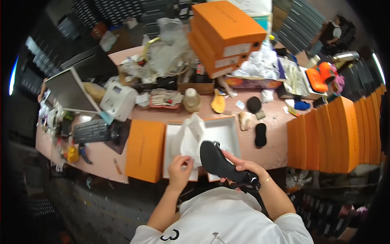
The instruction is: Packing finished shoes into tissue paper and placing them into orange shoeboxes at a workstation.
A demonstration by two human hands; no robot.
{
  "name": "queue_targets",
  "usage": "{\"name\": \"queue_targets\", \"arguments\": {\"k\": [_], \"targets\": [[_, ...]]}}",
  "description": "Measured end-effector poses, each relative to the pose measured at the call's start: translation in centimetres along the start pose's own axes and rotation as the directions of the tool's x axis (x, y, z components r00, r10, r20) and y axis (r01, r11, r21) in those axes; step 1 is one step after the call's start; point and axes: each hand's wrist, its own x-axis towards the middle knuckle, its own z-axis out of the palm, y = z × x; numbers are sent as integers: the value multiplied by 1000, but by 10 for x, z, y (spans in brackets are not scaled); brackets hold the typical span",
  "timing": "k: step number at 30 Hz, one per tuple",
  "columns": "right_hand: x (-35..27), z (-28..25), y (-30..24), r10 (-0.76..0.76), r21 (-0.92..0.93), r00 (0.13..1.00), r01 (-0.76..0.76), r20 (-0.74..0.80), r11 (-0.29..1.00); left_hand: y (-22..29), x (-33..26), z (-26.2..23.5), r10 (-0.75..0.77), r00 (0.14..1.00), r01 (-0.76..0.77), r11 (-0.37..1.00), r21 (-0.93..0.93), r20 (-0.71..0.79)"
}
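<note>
A black sandal is held in my right hand, tilted, with its broad smooth face turned up; the fingers wrap around its narrower end. My left hand is closed in a pinch at the lower edge of white tissue paper. That paper rises crumpled inside an open shoebox with pale inner walls, directly in front of me. Beside the box, on its left, lies an orange lid.
Orange shoeboxes stack up at the back, and more stand in a row on the right. A monitor, keyboard and white label printer occupy the left. Black pads and a yellow insole lie beyond the box.
</note>
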Motion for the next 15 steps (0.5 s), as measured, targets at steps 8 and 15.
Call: {"name": "queue_targets", "arguments": {"k": [8,15], "targets": [[107,-33,57,155,-174,968,-190,-198,966,-73,-148,-4,-438,897,442,889,-122,62],[108,-16,75,211,-714,966,-255,-153,652,-31,-20,-42,84,960,-130,979,159,268]]}}
